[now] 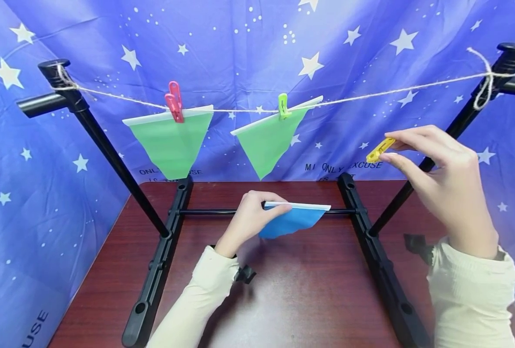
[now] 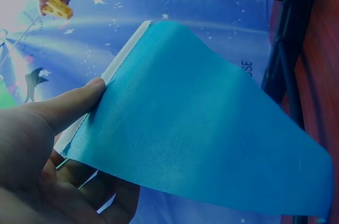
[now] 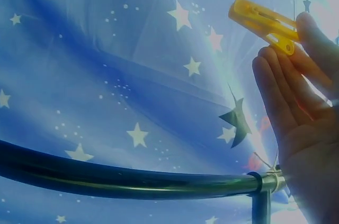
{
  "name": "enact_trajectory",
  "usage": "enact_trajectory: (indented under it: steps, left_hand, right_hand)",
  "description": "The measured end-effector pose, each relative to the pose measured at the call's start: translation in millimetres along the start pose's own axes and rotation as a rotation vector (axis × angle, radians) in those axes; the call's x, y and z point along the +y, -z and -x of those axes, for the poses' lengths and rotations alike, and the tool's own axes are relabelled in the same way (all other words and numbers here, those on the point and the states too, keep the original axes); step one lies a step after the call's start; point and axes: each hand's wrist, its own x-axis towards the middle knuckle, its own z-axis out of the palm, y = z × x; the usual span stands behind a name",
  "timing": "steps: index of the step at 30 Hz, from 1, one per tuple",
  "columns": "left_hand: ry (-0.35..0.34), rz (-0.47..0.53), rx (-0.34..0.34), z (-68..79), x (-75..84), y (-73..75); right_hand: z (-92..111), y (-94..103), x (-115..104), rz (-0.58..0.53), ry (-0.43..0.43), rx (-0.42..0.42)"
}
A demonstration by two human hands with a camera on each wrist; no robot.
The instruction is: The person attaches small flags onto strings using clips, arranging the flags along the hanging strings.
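Between thumb and fingers, my left hand (image 1: 254, 215) pinches a blue pennant flag (image 1: 293, 221) by its white top edge, low over the table. The left wrist view shows the blue cloth (image 2: 175, 113) spread out from under the thumb. Raised at the right, my right hand (image 1: 446, 176) pinches a yellow clothespin (image 1: 380, 150) by its handle end, below the string (image 1: 383, 92). Two green pennant flags hang from that string: the left one (image 1: 170, 145) under a red clothespin (image 1: 175, 102), the right one (image 1: 271, 137), tilted, under a light green clothespin (image 1: 283, 106).
Black posts (image 1: 118, 162) stand left and right with the string tied near their tops. Their feet (image 1: 153, 285) rest on a reddish-brown table (image 1: 301, 290), joined by a low crossbar (image 1: 209, 212). Behind hangs a blue cloth (image 1: 222, 53) with white stars.
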Motion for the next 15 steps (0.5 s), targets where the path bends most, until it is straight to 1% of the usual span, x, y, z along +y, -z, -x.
enact_trajectory:
  steps: [5,9,15]
  left_hand:
    - [-0.024,0.017,-0.013,-3.8,8.7,-4.1]
    - [-0.041,0.029,-0.012,-7.8,15.9,-8.1]
    - [-0.073,0.038,-0.016,-14.7,26.3,-10.7]
  right_hand:
    - [-5.9,4.9,-5.5,0.011,-0.009,0.018]
    - [-9.6,9.5,-9.1,0.041,-0.006,0.021]
    - [-16.8,12.7,-8.9,0.081,0.013,0.026]
